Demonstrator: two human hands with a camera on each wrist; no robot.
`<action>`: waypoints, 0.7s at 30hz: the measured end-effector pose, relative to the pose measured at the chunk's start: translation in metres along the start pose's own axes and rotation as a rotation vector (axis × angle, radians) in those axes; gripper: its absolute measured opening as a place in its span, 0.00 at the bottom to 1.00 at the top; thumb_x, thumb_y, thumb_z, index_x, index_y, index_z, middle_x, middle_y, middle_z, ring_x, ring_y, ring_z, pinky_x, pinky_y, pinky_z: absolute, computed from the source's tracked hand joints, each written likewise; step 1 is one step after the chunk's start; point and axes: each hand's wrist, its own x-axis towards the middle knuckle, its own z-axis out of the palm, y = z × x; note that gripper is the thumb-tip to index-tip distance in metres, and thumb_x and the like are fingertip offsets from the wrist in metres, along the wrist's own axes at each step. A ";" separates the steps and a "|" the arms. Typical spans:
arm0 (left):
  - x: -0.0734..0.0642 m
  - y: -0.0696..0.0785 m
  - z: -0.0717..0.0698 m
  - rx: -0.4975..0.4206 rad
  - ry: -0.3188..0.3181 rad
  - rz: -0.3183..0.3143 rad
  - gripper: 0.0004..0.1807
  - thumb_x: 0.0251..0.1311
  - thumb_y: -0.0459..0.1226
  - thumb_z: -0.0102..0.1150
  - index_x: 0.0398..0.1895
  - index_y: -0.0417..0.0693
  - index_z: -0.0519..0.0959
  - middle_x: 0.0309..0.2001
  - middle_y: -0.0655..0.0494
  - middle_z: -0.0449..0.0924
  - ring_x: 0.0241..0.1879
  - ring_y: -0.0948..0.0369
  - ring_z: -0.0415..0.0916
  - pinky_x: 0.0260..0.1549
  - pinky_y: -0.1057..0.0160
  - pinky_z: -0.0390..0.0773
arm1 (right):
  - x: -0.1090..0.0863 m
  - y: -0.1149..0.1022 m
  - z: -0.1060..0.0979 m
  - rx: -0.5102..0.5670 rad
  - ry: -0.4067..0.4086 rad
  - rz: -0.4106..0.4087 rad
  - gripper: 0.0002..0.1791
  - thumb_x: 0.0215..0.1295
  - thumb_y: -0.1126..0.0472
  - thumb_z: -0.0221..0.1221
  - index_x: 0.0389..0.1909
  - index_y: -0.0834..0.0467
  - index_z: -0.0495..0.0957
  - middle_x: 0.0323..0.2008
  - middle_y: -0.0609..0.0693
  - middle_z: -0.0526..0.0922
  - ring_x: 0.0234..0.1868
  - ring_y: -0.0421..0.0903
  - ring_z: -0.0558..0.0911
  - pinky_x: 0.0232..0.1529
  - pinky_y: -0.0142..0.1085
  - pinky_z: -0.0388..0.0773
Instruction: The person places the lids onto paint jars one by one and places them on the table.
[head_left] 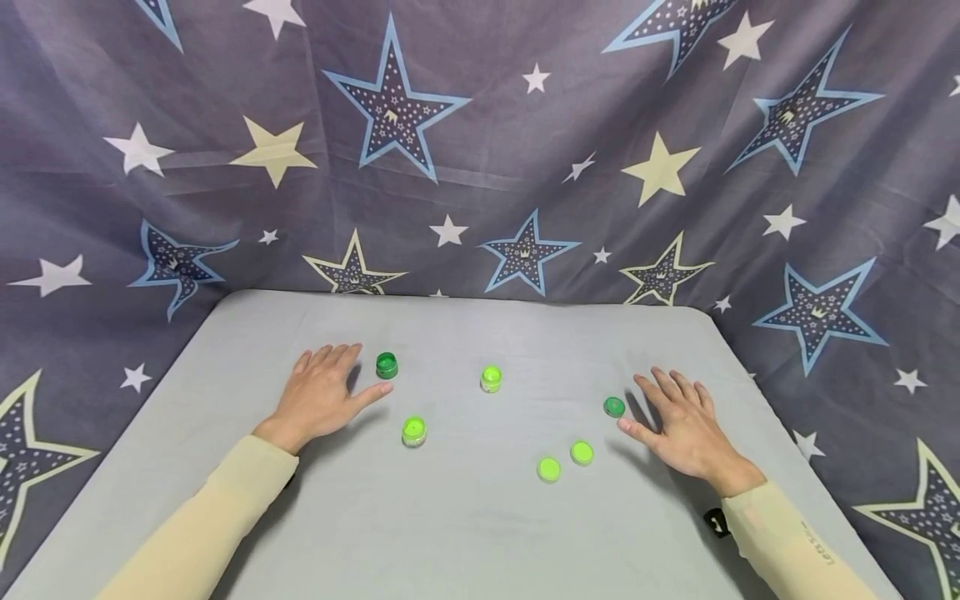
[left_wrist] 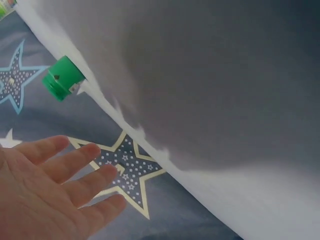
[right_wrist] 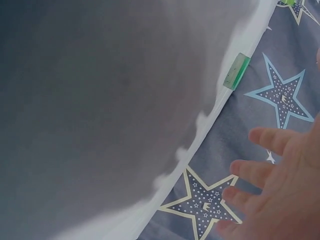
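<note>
The dark jar (head_left: 387, 367) stands upright on the table (head_left: 450, 533) just right of the left hand (head_left: 318, 396), beside the gap between thumb and forefinger. We see both hands free of any grasp: the left has its fingers extended and its thumb spread towards the near side of the dark jar, while the right hand (head_left: 684, 425) is spread much the same way, thumb pointing left. The left wrist view shows us space between the fingers and the dark jar.

The dark lid (head_left: 614, 407) lies flat just left of the right hand, close to the thumb tip, and we make out no contact there. So the left hand is nearer the dark jar and the right hand nearer the dark lid. The two pieces sit well apart, both between the hands. The dark jar is squat and round; we find no long axis along the table, only its upright one.

Farther inward, we see the back jar (head_left: 491, 380) and the front jar (head_left: 414, 432), both bright green and uncovered. Two bright lids (head_left: 582, 452) lie near each other, on the right hand's side. Beyond the table hangs a starry cloth (head_left: 480, 150).
</note>
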 end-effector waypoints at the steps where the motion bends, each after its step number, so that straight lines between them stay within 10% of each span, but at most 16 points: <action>1: 0.001 0.001 0.000 -0.007 0.005 0.001 0.54 0.61 0.72 0.53 0.73 0.35 0.67 0.68 0.34 0.70 0.70 0.35 0.63 0.68 0.30 0.51 | 0.000 0.000 0.000 0.000 0.002 -0.001 0.47 0.67 0.31 0.58 0.76 0.58 0.65 0.75 0.68 0.61 0.75 0.71 0.54 0.70 0.69 0.42; 21: 0.027 0.012 0.008 -0.168 0.014 -0.081 0.40 0.56 0.47 0.77 0.64 0.31 0.73 0.55 0.34 0.81 0.56 0.36 0.77 0.60 0.35 0.68 | -0.002 -0.007 0.001 0.005 0.029 -0.026 0.47 0.64 0.30 0.61 0.73 0.59 0.68 0.73 0.68 0.64 0.74 0.71 0.57 0.69 0.68 0.45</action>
